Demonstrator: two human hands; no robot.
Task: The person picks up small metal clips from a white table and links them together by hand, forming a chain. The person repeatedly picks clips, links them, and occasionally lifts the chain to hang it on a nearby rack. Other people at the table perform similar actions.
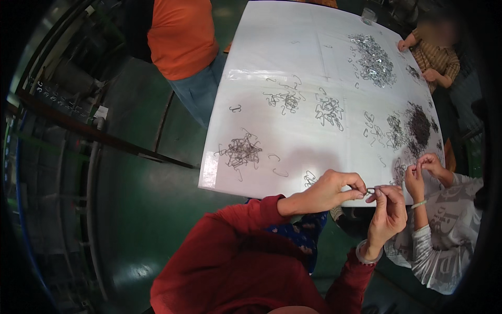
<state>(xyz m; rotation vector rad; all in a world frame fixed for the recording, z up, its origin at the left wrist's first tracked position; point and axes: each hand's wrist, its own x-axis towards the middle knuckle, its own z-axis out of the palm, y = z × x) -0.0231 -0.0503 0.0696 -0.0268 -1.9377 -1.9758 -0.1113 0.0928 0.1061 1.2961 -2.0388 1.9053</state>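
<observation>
My left hand [334, 191] and my right hand [388, 213] meet above the near edge of a white-covered table [261, 115]. Both pinch a small dark bent-wire hook [371, 190] between thumb and fingertips. My fingers cover its ends, so its full shape is hidden. Below my left hand, a few wire hooks [309, 179] lie on the table. Farther left sits a tangled heap of dark wire hooks [241, 150], with single curved hooks [280, 171] beside it. A bracelet circles my right wrist.
More hook piles [328, 111] lie mid-table, with a dark heap [418, 125] and shiny metal pieces [374, 63] on the right. A co-worker's hands [418, 175] work close to my right. Another person sits at the far right; one in orange [183, 39] stands at the left edge.
</observation>
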